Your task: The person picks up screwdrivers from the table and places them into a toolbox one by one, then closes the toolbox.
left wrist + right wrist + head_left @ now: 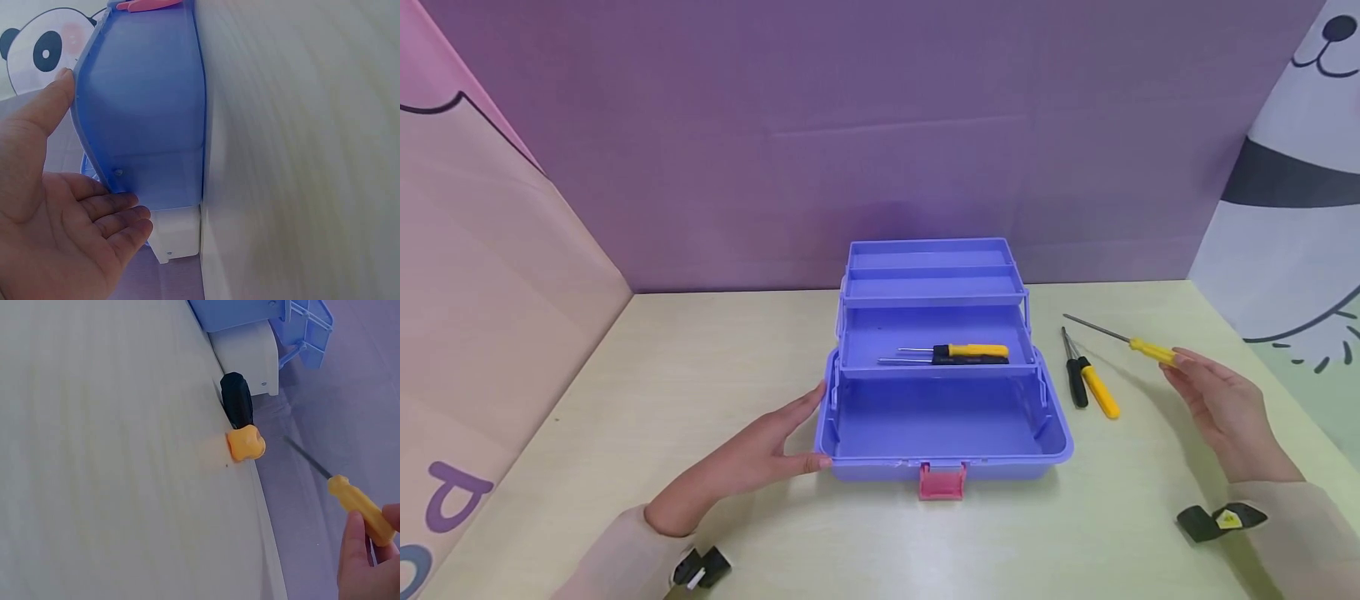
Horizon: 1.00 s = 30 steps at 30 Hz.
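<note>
In the head view my right hand pinches the yellow handle of a screwdriver, its shaft pointing to the left above the table. Beneath that tip lie a black-handled screwdriver and a yellow-and-black one, side by side. A blue-purple toolbox stands unfolded in the middle. Its middle tray holds a yellow-and-black screwdriver and a black one. My left hand rests against the box's left side, thumb and fingers spread along the rim; the left wrist view shows fairly straight fingers touching it.
A pink latch hangs down at the box's front. The pale table meets a purple cloth backdrop behind the box. Printed cloth panels flank the table on both sides.
</note>
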Tool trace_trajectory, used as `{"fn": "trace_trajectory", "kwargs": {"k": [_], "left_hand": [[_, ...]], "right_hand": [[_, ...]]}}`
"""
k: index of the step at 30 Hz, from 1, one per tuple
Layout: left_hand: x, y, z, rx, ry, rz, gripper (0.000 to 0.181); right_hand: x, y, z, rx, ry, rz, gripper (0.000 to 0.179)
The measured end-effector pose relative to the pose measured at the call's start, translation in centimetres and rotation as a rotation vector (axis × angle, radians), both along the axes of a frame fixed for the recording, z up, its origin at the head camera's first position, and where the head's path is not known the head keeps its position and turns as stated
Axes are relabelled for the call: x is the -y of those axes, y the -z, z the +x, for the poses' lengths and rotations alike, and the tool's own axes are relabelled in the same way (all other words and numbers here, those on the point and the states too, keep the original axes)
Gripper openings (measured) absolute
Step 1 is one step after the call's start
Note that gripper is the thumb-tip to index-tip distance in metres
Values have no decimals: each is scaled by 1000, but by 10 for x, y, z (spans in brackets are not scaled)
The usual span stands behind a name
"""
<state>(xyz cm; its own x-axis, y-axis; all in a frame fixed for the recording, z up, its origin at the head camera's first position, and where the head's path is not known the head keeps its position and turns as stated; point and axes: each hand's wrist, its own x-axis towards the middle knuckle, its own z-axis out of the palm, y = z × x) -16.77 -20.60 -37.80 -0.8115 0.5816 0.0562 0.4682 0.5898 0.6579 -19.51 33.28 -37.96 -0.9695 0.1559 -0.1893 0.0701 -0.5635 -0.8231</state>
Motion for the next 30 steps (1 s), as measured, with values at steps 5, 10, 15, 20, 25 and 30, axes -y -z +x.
{"fn": "trace_trajectory", "kwargs": {"k": [5, 10, 15, 20, 25, 30], "left_hand": [[0, 0, -1, 3, 4, 7, 91], [0, 1, -1, 4, 4, 7, 91], [0, 2, -1, -3, -2, -2, 91], [0, 2, -1, -2, -1, 1, 91], [0, 4, -1, -5, -2, -4, 91], [1, 4, -2, -11, -4, -9, 90]], "right_hand": [[4, -3, 0, -60, -24, -91, 16], [10, -5, 0, -82, -33, -79, 17], [15, -8, 1, -95, -41, -56, 16], [19, -9, 1, -145, -64, -53, 18], [23, -11, 3, -187, -77, -66, 20], [28, -15, 5, -212, -74, -66, 22]]}}
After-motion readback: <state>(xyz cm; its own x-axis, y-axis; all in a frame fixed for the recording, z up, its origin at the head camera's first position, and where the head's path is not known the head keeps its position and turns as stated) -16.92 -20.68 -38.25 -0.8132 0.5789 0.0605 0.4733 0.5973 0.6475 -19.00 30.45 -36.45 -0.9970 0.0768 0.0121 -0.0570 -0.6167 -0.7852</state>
